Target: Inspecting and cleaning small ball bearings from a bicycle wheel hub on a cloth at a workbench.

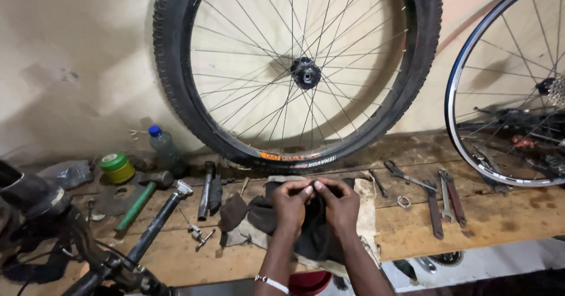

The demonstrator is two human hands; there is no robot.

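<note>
Dark cloth (315, 237), soft and crumpled, heaped at lower centre of the frame on a wooden bench (500, 219); left hand (292, 202) and right hand (340, 202) meeting above it, fingertips pressed together, pinching some small dark piece too tiny to make out. Easily dropped from so fine a pinch; likely lost in the folds or over the bench's near edge among clutter. Knobbly black tyre (176, 90) on a thin-spoked wheel, upright against the pale wall at upper centre; could roll or tip if the bench gets knocked. Second wheel with a blue rim (456, 90) at far right. Rusty wrenches (444, 199) and scissors (403, 175) lying flat at right, well apart from the hands. Green-handled hammer (141, 199), round green tape roll (116, 166) and clear plastic bottle (165, 146) with a blue cap at left; small loose bolts (200, 234) near the cloth, apt to scatter.
</note>
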